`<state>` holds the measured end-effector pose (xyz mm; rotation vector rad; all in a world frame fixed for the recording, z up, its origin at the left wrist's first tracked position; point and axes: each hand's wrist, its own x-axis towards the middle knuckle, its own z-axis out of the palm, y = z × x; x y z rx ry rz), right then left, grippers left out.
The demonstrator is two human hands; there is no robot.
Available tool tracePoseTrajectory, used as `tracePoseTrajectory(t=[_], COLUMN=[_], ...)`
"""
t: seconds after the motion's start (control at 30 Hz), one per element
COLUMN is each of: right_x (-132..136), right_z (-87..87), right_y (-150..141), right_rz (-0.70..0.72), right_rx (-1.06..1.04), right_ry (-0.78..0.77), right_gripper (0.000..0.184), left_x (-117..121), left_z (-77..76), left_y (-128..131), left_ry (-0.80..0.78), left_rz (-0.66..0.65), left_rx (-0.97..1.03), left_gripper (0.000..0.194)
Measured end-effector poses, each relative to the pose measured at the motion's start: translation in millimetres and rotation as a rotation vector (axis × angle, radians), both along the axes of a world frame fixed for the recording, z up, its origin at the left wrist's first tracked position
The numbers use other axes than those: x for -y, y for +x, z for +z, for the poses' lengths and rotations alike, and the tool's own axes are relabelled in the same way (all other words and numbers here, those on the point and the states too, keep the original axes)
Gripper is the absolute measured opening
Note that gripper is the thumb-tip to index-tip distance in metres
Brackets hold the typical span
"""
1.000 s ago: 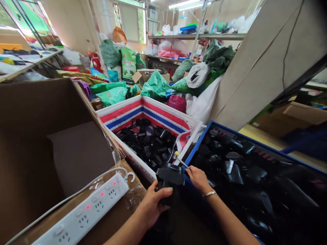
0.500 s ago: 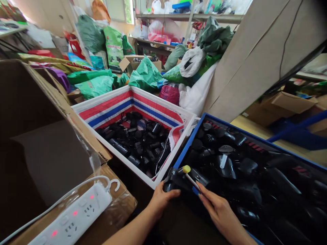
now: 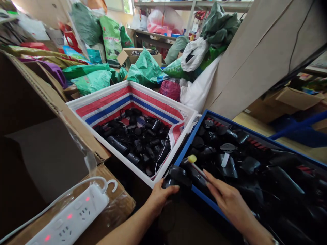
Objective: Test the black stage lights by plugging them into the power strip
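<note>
My left hand (image 3: 160,199) grips a black plastic device (image 3: 178,177) low over the corner of the blue-rimmed bin (image 3: 204,143). My right hand (image 3: 230,200) pinches a thin metal tool with a yellow end (image 3: 195,164), probably a small screwdriver. Its tip is hidden from me, and it lies just above the black device. The bin holds many similar black devices, with a loose mix of parts and shapes. A white crate lined with red, white and blue striped cloth (image 3: 130,97) sits left of my hands, filled with black plastic items and cords.
A white power strip (image 3: 68,216) with red lights lies on a cardboard box (image 3: 53,136) at the left. Tall cardboard sheets (image 3: 252,61) lean at the right. Stuffed green and white sacks (image 3: 111,37) and shelves crowd the back.
The black device has dropped from upright to low by the bin's corner. My right hand has moved down and right, and the tool now points up-left. The view has tilted slightly.
</note>
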<state>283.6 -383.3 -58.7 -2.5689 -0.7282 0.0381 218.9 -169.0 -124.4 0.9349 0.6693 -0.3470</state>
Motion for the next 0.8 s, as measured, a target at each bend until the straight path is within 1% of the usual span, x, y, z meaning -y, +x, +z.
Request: tracePoseTrajectory(t=[0.03, 0.07, 0.1, 0.13, 0.17, 0.2, 0.23, 0.27, 0.3, 0.37, 0.4, 0.47, 0.5, 0.57, 0.63, 0.7, 0.8], right_x=[-2, -3, -5, -7, -8, -8, -6, -3, 0, 9, 12, 14, 12, 2, -14, -33, -62], right_z=[12.4, 24.2, 33.4, 38.3, 37.9, 32.2, 22.1, 9.3, -4.2, -25.9, -32.2, -36.2, -36.0, -37.2, -45.4, -60.6, -87.1], right_y=[1, 2, 1, -1, -3, -5, -6, -7, -6, -1, 2, 10, 13, 17, 18, 19, 21], right_rz=[-0.023, -0.083, -0.189, -0.301, -0.358, -0.362, -0.275, -0.108, -0.031, -0.094, -0.167, -0.264, -0.278, -0.261, -0.215, -0.169, -0.112], right_rx=[0.065, 0.154, 0.264, 0.371, 0.435, 0.444, 0.380, 0.252, 0.115, 0.005, -0.016, -0.043, -0.060, -0.072, -0.059, -0.055, -0.072], right_ry=[0.062, 0.126, 0.170, 0.194, 0.196, 0.176, 0.150, 0.118, 0.077, 0.001, -0.016, -0.005, 0.013, 0.046, 0.067, 0.067, 0.031], right_gripper=[0.042, 0.042, 0.042, 0.042, 0.040, 0.039, 0.038, 0.038, 0.039, 0.044, 0.046, 0.050, 0.051, 0.051, 0.048, 0.044, 0.040], left_x=[0, 0, 0, 0, 0, 0, 0, 0, 1, 2, 3, 3, 3, 0, -7, -16, -32], left_z=[0.9, 1.7, 2.2, 2.2, 1.7, 0.6, -0.8, -2.6, -4.3, -7.4, -8.3, -8.6, -7.8, -4.2, 2.6, 12.3, 28.2], left_y=[0, 0, 0, 0, 0, 0, 0, 0, 0, 0, -1, -4, -6, -12, -20, -28, -39], left_ry=[0.002, 0.005, 0.010, 0.015, 0.019, 0.021, 0.020, 0.019, 0.017, 0.010, 0.002, -0.032, -0.063, -0.144, -0.235, -0.334, -0.472], left_rz=[-0.002, -0.002, -0.002, -0.002, -0.001, -0.001, -0.001, 0.000, 0.002, 0.016, 0.029, 0.048, 0.054, 0.065, 0.089, 0.111, 0.101], left_rx=[-0.002, -0.001, 0.000, 0.000, 0.000, 0.000, 0.004, 0.012, 0.023, 0.048, 0.054, 0.039, 0.024, 0.000, 0.000, 0.024, 0.066], left_gripper=[0.039, 0.038, 0.037, 0.037, 0.037, 0.037, 0.038, 0.038, 0.037, 0.037, 0.037, 0.038, 0.039, 0.038, 0.037, 0.040, 0.053])
